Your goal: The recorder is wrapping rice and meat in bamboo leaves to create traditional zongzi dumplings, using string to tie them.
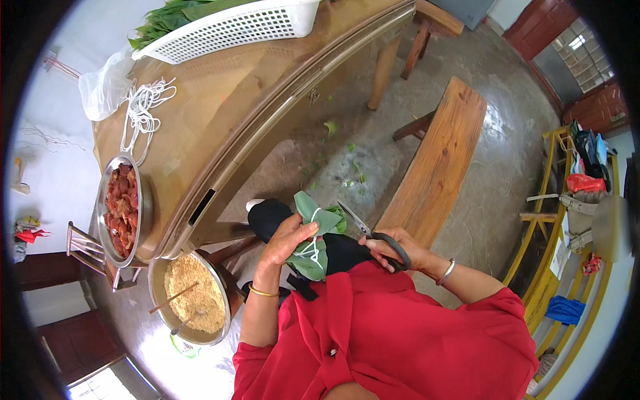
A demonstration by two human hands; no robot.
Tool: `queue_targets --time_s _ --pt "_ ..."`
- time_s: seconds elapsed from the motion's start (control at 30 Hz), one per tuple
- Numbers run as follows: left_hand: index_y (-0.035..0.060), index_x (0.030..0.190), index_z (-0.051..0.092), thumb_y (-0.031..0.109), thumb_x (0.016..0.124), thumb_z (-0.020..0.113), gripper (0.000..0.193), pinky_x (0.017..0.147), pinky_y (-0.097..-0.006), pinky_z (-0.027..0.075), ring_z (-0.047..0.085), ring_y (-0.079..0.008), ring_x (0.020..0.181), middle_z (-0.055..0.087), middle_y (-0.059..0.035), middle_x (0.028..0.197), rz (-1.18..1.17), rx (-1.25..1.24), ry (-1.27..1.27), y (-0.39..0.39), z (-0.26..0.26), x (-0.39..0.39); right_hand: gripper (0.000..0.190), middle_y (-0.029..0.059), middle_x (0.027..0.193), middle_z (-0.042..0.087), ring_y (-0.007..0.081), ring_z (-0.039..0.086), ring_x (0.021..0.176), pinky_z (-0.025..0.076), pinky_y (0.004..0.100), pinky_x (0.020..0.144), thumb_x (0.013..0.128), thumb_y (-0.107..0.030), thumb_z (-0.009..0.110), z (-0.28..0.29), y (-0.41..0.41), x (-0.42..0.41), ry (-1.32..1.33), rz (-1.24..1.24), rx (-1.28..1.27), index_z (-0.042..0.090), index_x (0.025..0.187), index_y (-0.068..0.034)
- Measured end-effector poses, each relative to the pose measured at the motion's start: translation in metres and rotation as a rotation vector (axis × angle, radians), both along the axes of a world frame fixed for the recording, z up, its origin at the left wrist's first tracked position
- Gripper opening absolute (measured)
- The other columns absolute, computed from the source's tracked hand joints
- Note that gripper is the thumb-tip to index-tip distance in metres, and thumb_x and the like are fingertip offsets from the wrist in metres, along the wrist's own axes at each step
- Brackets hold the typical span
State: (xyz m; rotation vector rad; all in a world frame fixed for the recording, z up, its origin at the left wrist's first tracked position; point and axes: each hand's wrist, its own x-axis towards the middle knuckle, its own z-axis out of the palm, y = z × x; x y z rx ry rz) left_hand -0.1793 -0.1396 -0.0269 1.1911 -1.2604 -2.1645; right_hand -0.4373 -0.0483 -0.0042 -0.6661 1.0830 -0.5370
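My left hand (pixel 290 237) holds a green leaf-wrapped bundle (pixel 312 257) tied with white string, above my lap. Wide leaf ends (pixel 320 217) stand out past the fingers. My right hand (pixel 392 250) grips the black handles of a pair of scissors (pixel 357 217); the blades point up and left, a little to the right of the leaf ends. Whether the blades touch a leaf, I cannot tell. On the table lies a loose bundle of white string (pixel 142 112), near a metal bowl of reddish meat pieces (pixel 121 210). Below it stands a large metal basin of yellowish grain (pixel 195 295) with two sticks or handles in it.
A wooden table (pixel 210 120) curves across the upper left, with a white perforated basket (pixel 230 30) of long green leaves and a clear plastic bag (pixel 106 85). A wooden bench (pixel 437 160) stands at the right. Leaf scraps (pixel 356 165) lie on the floor. A yellow rack (pixel 545 270) is farther right.
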Motion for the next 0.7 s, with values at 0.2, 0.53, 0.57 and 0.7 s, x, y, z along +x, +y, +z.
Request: queue_targets --time_s 0.2,0.53,0.57,0.7 --pt "-0.0037 0.104 0.054 0.044 0.081 0.059 0.054 0.066 -0.0356 0.054 0.062 -0.0234 0.071 0.059 -0.0129 0.083 0.153 0.019 0.19 0.001 -0.009 0.003 0.041 0.0001 0.065 0.052 0.007 0.051 0.052 0.044 0.0228 0.044 0.086 -0.041 0.061 -0.008 -0.01 0.001 0.19 -0.109 0.018 0.055 0.106 -0.006" --pt "0.0024 0.101 0.056 0.058 0.08 0.053 0.06 0.06 -0.037 0.055 0.064 -0.0266 0.065 0.064 -0.0121 0.08 0.605 0.315 0.576 0.018 -0.021 0.008 0.042 0.0185 0.082 0.057 0.0367 0.057 0.075 0.045 0.042 0.066 0.078 -0.012 0.064 0.078 -0.142 0.035 0.478 0.0 -1.213 0.041 0.112 0.0" --pt "0.0022 0.1 0.056 0.058 0.08 0.053 0.059 0.06 -0.0366 0.054 0.063 -0.0262 0.064 0.063 -0.0123 0.079 0.621 0.33 0.604 0.021 -0.019 0.009 0.042 0.0185 0.082 0.057 0.0367 0.057 0.075 0.045 0.042 0.066 0.078 -0.012 0.064 0.085 -0.162 0.047 0.467 0.007 -1.241 0.041 0.112 0.0" --pt "0.0035 0.105 0.055 0.053 0.081 0.056 0.055 0.06 -0.0352 0.053 0.061 -0.0235 0.065 0.061 -0.0115 0.082 0.686 0.293 0.626 0.026 0.008 0.006 0.035 0.0192 0.088 0.057 0.0384 0.054 0.083 0.044 0.0439 0.074 0.075 -0.012 0.064 0.095 -0.239 0.095 0.66 0.167 -1.567 0.05 0.105 -0.002"
